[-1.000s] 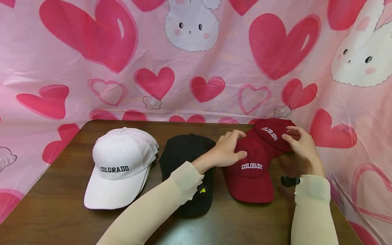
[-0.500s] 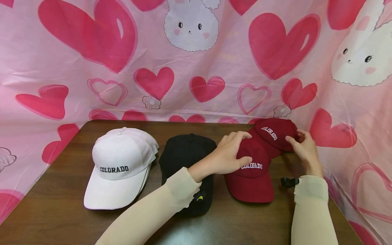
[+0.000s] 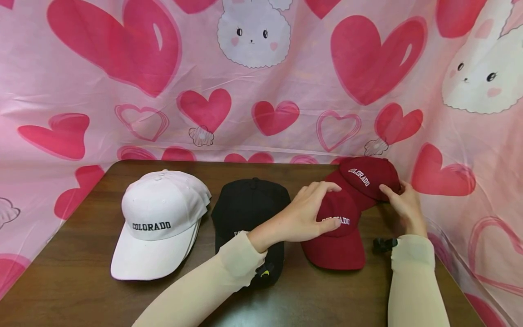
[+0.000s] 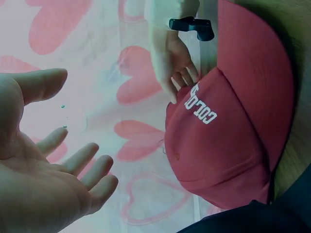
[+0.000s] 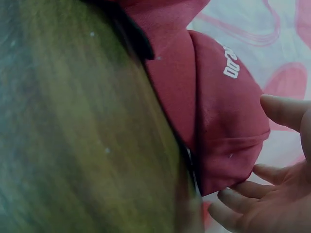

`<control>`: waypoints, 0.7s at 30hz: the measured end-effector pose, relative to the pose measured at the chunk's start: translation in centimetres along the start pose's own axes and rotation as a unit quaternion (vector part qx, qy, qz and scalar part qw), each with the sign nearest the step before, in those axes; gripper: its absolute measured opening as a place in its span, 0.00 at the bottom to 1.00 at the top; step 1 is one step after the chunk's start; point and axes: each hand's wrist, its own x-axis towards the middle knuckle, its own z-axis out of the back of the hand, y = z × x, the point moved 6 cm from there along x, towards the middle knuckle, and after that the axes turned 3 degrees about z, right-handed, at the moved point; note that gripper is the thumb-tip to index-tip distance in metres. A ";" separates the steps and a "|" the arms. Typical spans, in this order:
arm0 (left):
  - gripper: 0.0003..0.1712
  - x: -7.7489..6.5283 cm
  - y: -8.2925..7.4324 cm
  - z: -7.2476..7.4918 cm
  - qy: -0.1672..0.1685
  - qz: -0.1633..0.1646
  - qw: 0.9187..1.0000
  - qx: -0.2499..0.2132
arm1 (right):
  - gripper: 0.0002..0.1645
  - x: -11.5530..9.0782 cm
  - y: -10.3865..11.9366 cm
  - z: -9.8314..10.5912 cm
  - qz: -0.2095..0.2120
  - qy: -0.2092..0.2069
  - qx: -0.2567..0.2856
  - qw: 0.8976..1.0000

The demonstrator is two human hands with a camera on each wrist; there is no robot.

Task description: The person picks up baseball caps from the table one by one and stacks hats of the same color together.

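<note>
Two red baseball caps lettered COLORADO are at the right of the table. The front red cap (image 3: 333, 250) has its visor toward me; my left hand (image 3: 304, 215) is over its left side, thumb spread across the lettering in the head view. In the left wrist view that hand's palm and loosely bent fingers hold nothing. Behind it, the back red cap (image 3: 363, 177) sits turned, its visor partly hidden by the front one. My right hand (image 3: 408, 209) holds this cap's right side, thumb on the crown and fingers behind its edge.
A stack of white caps (image 3: 147, 218) lettered COLORADO stands at the left. In the middle is a black cap (image 3: 249, 204), partly covered by my left forearm. Pink heart-patterned cloth (image 3: 253, 81) hangs close behind and right of the wooden table (image 3: 73, 272).
My right hand has moved in on the back cap, its fingers going behind the edge and its thumb onto the crown. My left hand has drifted slightly right and down over the front cap.
</note>
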 end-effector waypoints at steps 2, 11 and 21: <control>0.40 -0.1 0.0 -0.1 0.002 -0.002 1.000 -0.005 | 0.51 0.1 -0.3 -0.1 -0.010 0.001 0.015 1.000; 0.41 -0.2 0.1 -0.1 0.000 0.001 1.000 -0.012 | 0.53 -0.1 -1.1 0.1 -0.048 -0.010 0.029 0.998; 0.40 -0.2 0.2 -0.2 0.003 0.003 1.000 -0.021 | 0.47 -0.4 -1.3 0.1 -0.034 -0.001 0.019 0.999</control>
